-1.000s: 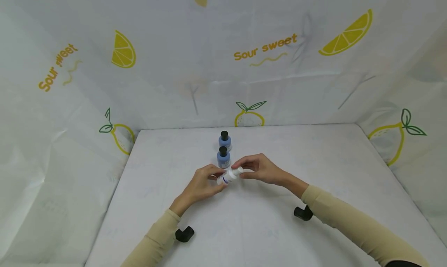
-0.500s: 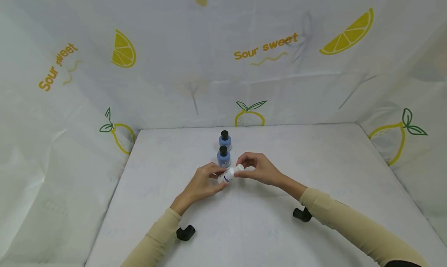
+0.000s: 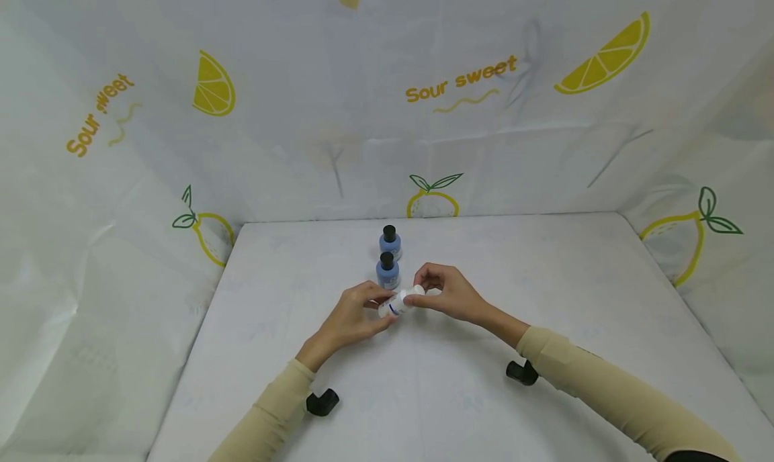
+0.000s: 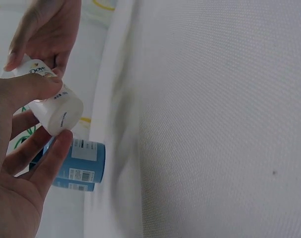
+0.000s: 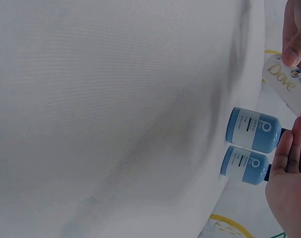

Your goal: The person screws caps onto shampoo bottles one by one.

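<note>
Above the table, a small white Dove bottle (image 3: 394,305) is tilted, its cap end up toward the right. My left hand (image 3: 353,319) grips its body between thumb and fingers; the left wrist view shows the thumb across the label and fingertips near the base (image 4: 67,116). My right hand (image 3: 452,294) pinches the cap end with thumb and fingers, partly covering it. Just beyond the hands, two blue bottles with black caps stand upright in a row, the nearer bottle (image 3: 388,275) in front of the farther bottle (image 3: 390,245). Their pale labels show in the right wrist view.
The white table (image 3: 459,401) meets a white curtain (image 3: 290,166) printed with lemons and "Sour sweet" at its back and sides. Black wrist pieces stick out at the left sleeve (image 3: 272,408) and right sleeve (image 3: 605,381).
My right hand has shifted slightly along the white bottle, its thumb coming forward over the cap end. The left hand has barely moved, and the blue bottles stay in place.
</note>
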Demonstrator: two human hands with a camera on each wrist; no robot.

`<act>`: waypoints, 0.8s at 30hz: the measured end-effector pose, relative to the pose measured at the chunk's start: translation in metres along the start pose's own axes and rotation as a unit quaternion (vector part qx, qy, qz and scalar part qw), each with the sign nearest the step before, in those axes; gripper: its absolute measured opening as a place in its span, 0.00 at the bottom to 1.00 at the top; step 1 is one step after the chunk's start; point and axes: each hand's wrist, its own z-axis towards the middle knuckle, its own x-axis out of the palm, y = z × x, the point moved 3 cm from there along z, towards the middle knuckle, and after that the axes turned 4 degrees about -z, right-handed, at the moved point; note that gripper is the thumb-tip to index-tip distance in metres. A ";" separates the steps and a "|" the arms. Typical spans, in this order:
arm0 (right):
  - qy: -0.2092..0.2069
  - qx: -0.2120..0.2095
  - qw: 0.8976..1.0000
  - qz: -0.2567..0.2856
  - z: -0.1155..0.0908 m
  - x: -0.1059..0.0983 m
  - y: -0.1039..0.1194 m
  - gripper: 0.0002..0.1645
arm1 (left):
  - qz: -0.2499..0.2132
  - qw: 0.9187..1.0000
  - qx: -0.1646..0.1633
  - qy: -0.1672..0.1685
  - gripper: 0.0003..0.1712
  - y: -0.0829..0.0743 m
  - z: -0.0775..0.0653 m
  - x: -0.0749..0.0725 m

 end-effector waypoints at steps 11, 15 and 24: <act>0.003 0.009 1.000 -0.007 -0.001 0.001 0.003 0.20 | -0.007 1.000 -0.008 -0.003 0.22 0.002 0.000 -0.001; 0.010 0.006 1.000 -0.007 -0.002 0.000 0.004 0.22 | -0.011 1.000 -0.010 -0.002 0.22 0.002 0.000 -0.001; 0.082 -0.080 0.993 0.042 -0.004 -0.009 0.004 0.27 | -0.011 1.000 -0.007 -0.002 0.23 0.002 0.000 -0.002</act>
